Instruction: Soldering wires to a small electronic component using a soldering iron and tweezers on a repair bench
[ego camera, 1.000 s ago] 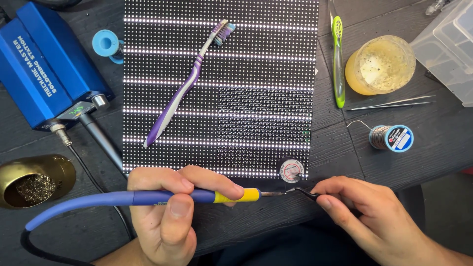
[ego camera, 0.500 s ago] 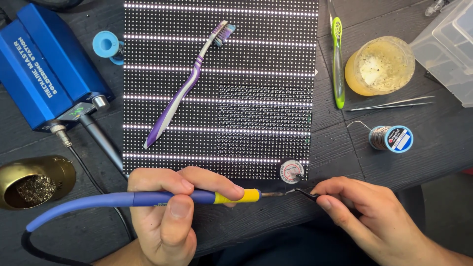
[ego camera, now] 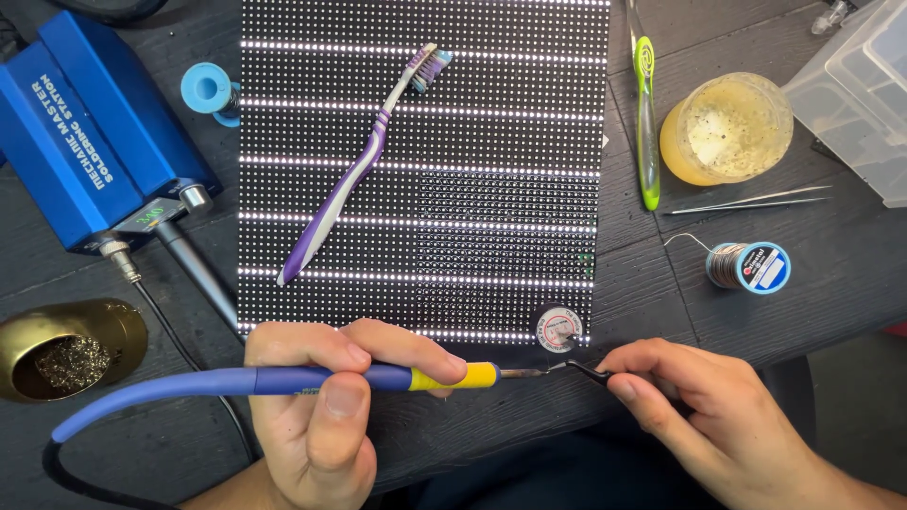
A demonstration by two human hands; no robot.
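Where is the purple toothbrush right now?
In the head view, the purple toothbrush lies diagonally on the left half of the lit LED panel, above the left hand.

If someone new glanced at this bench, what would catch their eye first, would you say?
Probably the lit LED panel at centre, with a purple toothbrush lying across it. Just below, the left hand holds a blue soldering iron whose tip meets black tweezers pinched in the right hand.

Left hand point(ego camera: 316, 416) fisted; right hand point(ego camera: 718, 425) seemingly pinching.
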